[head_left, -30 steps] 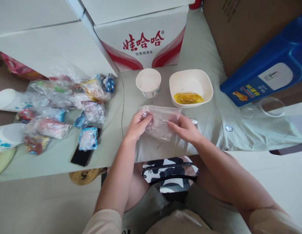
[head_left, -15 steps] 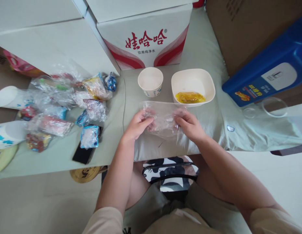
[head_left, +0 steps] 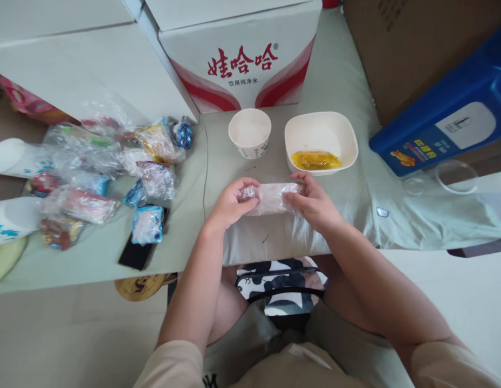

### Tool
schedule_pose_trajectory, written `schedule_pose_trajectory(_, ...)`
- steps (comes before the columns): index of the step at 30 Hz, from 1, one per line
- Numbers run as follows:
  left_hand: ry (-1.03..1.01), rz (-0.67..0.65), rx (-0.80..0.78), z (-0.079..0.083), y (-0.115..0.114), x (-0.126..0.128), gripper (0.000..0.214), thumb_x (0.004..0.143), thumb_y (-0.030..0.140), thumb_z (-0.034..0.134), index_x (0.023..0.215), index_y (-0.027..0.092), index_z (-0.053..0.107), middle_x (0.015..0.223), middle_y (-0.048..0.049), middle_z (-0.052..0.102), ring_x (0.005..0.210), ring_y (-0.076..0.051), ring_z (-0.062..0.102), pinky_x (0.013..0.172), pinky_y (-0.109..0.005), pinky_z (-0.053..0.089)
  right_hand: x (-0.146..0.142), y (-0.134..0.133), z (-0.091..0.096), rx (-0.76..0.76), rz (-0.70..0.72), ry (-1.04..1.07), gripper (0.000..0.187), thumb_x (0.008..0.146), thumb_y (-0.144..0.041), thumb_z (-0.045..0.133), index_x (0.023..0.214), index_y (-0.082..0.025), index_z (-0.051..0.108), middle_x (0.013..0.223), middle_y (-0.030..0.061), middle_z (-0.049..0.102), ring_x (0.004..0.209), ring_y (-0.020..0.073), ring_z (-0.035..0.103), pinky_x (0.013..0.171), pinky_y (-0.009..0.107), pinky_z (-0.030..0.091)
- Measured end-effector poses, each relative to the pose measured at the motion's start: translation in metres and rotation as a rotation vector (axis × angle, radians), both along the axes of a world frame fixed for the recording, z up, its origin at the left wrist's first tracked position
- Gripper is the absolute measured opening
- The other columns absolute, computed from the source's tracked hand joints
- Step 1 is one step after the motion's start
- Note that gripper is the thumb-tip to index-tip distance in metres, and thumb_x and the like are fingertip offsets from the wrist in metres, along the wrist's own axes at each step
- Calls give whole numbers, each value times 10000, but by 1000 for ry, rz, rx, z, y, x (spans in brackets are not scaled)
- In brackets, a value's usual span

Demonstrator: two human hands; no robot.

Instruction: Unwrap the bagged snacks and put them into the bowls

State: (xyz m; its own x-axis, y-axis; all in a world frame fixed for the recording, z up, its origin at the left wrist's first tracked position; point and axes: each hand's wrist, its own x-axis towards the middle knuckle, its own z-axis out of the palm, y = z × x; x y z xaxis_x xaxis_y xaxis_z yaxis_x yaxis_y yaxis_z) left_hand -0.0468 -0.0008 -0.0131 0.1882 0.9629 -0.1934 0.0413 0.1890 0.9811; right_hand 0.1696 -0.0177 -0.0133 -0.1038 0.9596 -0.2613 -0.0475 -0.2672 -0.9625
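A clear plastic bag (head_left: 270, 198), folded into a narrow bundle, is stretched between my two hands above the cloth-covered surface. My left hand (head_left: 236, 202) pinches its left end, thumb on the near side. At the right end, my right hand (head_left: 310, 202) grips it with thumb and fingers. Whether anything lies inside the bundle I cannot tell. Just beyond my hands stand a white paper cup (head_left: 250, 134) and a square white bowl (head_left: 321, 129). A yellow wrapped packet (head_left: 316, 160) lies in the bowl, near its front wall.
Several plastic-wrapped packets (head_left: 86, 167) lie heaped on the left beside two tipped paper cups (head_left: 15, 156). A blue-white packet (head_left: 147, 225) rests on a black phone (head_left: 135, 253). White cartons (head_left: 250, 70) stand behind. At right are a blue bottle (head_left: 440, 118) and a clear lid (head_left: 456, 177).
The plastic bag was spread wider and looser between my hands; it is now gathered into a compact, narrow bundle. My right hand's fingers have curled over its end.
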Motion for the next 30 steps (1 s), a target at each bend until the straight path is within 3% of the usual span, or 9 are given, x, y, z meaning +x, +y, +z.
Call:
schedule_pose_trajectory(2, -12, 60, 56, -4, 2, 2, 370, 632, 213, 785, 981, 224, 664, 885, 10, 671, 687, -108, 604, 629, -225, 468, 0, 3, -3, -9, -39, 23, 604, 667, -496, 749, 1128, -283, 421, 777, -47, 523, 643, 139, 504, 626, 288, 430)
schedule_pose_trajectory(5, -32, 278, 222, -8, 7, 1, 297, 682, 214, 755, 949, 231, 625, 925, -5, 674, 848, -139, 661, 773, -251, 505, 1, 5, -5, 62, -141, 5, 446, 704, -480, 701, 982, -267, 425, 755, -44, 478, 652, 134, 479, 654, 286, 418)
schedule_pose_trajectory(8, 16, 451, 331, -10, 8, 0, 166, 773, 279, 730, 859, 227, 597, 818, -1, 649, 821, -145, 656, 807, -271, 504, -2, 1, 0, 138, -195, -104, 320, 754, -434, 661, 850, -247, 419, 745, -32, 467, 637, 120, 420, 633, 272, 366)
schedule_pose_trajectory(12, -55, 167, 240, -7, 1, 5, 316, 767, 439, 801, 952, 229, 655, 929, -39, 717, 908, -179, 692, 839, -295, 526, -16, -8, 9, 209, -1, -236, 276, 790, -432, 649, 827, -238, 456, 762, -17, 498, 644, 124, 419, 632, 275, 366)
schedule_pose_trajectory(16, -57, -104, 159, -3, -8, 11, 491, 731, 602, 809, 1029, 221, 722, 986, -65, 752, 895, -214, 701, 766, -307, 537, -30, -11, 8, 125, 186, -54, 357, 832, -561, 584, 825, -247, 414, 725, -28, 457, 646, 136, 444, 630, 277, 395)
schedule_pose_trajectory(20, 21, -25, 204, -3, -10, 7, 438, 868, 623, 664, 885, 194, 749, 826, -51, 722, 801, -202, 674, 714, -308, 511, -39, -5, 2, 219, -35, -189, 368, 800, -517, 687, 935, -235, 495, 818, -6, 533, 705, 137, 492, 656, 272, 418)
schedule_pose_trajectory(23, -38, 19, 256, -4, -8, 1, 379, 875, 574, 672, 867, 202, 744, 997, -71, 731, 965, -215, 675, 827, -319, 516, -43, -4, 1, 199, 68, -135, 448, 742, -501, 759, 1028, -212, 571, 922, 28, 630, 801, 163, 569, 724, 291, 470)
schedule_pose_trajectory(26, -107, 80, 282, -4, -7, -5, 318, 830, 505, 719, 959, 214, 720, 1067, -63, 705, 1011, -190, 649, 846, -296, 505, -43, -15, 6, 162, 127, -88, 367, 748, -494, 761, 904, -200, 606, 801, -2, 624, 737, 152, 561, 700, 291, 467)
schedule_pose_trajectory(30, -169, 182, 241, 1, -6, -12, 246, 872, 429, 634, 970, 205, 658, 866, -10, 649, 826, -132, 611, 773, -267, 486, -39, -22, 24, 296, -90, -227, 294, 764, -384, 746, 741, -221, 502, 641, -58, 479, 592, 103, 427, 573, 247, 368)
